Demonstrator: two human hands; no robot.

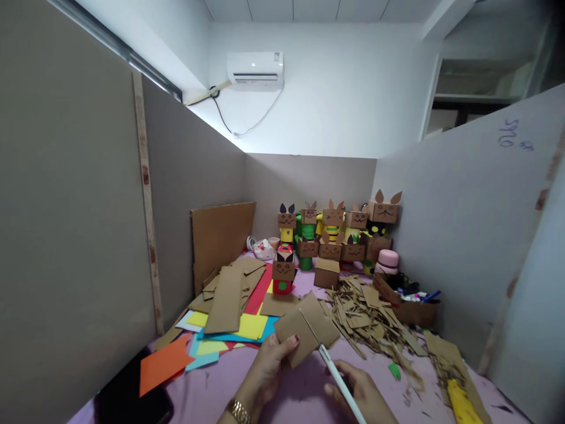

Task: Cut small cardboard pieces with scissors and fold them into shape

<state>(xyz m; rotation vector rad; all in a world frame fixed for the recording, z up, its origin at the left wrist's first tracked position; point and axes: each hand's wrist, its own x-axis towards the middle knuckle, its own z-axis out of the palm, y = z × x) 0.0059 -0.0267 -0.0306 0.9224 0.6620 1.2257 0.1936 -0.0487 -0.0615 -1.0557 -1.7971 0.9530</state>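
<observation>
A tan piece of cardboard (291, 324) is pinched between the thumb and fingers of my left hand (270, 366), tilted above the table. My right hand (355, 388) is closed around white-handled scissors (336, 376), seen nearly edge-on. Their thin blade lies across the cardboard, pointing up and left; whether another blade is underneath is hidden. Just beyond the held piece, another flat cardboard piece (279, 304) lies near a small cardboard cat figure (283, 271) with a red body. A plain closed cardboard box (327, 274) sits to its right.
Cardboard sheets (224, 299) and coloured paper (252, 325) cover the left side. Cardboard scraps (371, 318) are heaped at right, before an open box (417, 311) of pens. Several animal figures (332, 217) stand behind. A black device (132, 400) lies near left; partitions (194, 141) enclose the table.
</observation>
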